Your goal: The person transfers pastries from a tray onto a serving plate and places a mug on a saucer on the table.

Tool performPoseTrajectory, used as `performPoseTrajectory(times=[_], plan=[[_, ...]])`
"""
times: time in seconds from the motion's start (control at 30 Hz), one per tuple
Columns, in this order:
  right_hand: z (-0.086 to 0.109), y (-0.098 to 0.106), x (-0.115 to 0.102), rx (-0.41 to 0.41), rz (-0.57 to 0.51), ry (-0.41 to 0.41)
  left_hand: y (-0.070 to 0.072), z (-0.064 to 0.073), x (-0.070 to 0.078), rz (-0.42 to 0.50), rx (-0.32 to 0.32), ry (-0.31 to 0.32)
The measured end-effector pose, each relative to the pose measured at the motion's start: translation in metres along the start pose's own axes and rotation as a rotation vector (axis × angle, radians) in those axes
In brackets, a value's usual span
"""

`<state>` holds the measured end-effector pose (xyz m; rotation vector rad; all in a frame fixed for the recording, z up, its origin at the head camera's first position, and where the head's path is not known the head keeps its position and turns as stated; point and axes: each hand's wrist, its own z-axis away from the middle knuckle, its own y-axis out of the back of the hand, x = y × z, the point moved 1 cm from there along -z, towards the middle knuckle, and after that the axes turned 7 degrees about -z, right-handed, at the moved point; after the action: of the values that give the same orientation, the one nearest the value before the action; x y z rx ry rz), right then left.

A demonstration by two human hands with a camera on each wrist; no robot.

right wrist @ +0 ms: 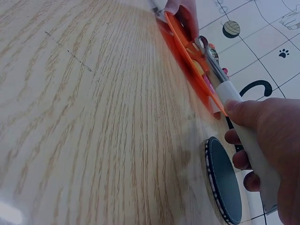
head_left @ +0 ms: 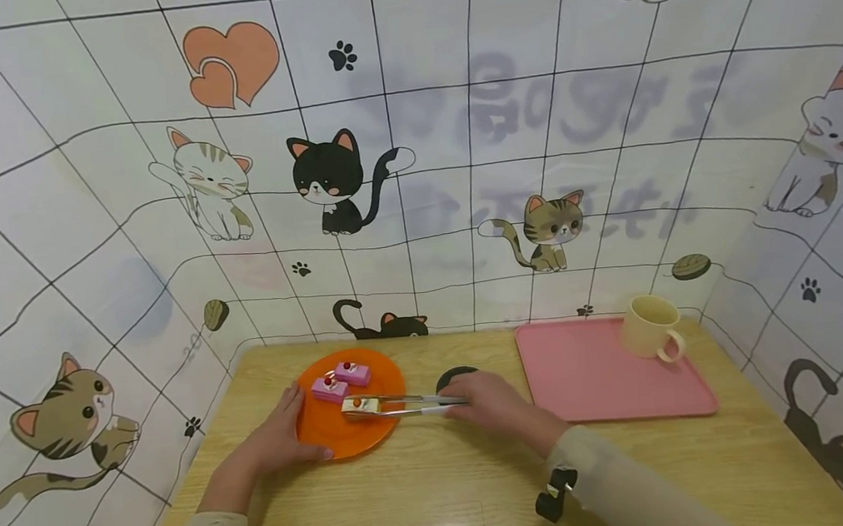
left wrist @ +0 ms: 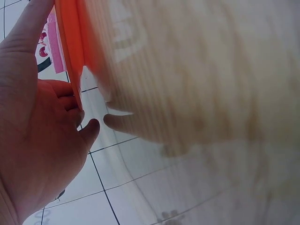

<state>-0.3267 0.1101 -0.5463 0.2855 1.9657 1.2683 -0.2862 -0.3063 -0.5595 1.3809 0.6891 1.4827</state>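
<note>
Fingers and thumb of the right hand (head_left: pixel 489 399) are wrapped round the white-handled metal tongs (right wrist: pixel 255 150), pressing them together, while those of the left hand (head_left: pixel 276 430) hold the orange plate (head_left: pixel 347 441) by its rim on the desk (head_left: pixel 413 506). Between the tong tips, over the plate, I have the yellow cake slice (head_left: pixel 360 405); whether it rests on the plate or is just lifted, I cannot tell.

I judge the step in hand to be handling that slice with the tongs; from my end I cannot say if it is being picked up or set down. To me the next move calls for an even squeeze if the slice is to travel, or a gentle release if it stays, with the plate kept steady.

Just beyond lie two cherry-topped pink cake slices (head_left: pixel 329 388), so I count three slices on one plate. One dark round coaster (right wrist: pixel 224 180) sits near the right hand. To the right is one pink tray (head_left: pixel 591 394), with one cream mug (head_left: pixel 645 327) standing at its far right corner.
</note>
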Motion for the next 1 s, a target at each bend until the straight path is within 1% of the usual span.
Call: performPoseTrajectory(times=[0.13, 0.33, 0.53, 0.73, 0.9, 1.0], plan=[[-0.006, -0.003, -0.001, -0.006, -0.002, 0.012, 0.001, 0.000, 0.000, 0.004, 0.001, 0.003], [-0.014, -0.004, -0.005, -0.003, -0.035, 0.032, 0.000, 0.000, 0.000, 0.017, -0.003, 0.005], [-0.018, -0.006, -0.007, -0.007, -0.065, 0.009, -0.001, -0.002, -0.003, 0.020, -0.004, 0.005], [-0.023, -0.013, -0.007, -0.031, -0.081, -0.012, -0.004, -0.004, -0.007, 0.023, -0.012, 0.009], [-0.027, -0.014, -0.010, -0.037, -0.085, 0.010, -0.004, -0.005, -0.008, 0.021, -0.009, 0.004], [-0.029, -0.014, -0.010, -0.044, -0.100, 0.002, -0.003, -0.005, -0.007, 0.026, -0.008, 0.006]])
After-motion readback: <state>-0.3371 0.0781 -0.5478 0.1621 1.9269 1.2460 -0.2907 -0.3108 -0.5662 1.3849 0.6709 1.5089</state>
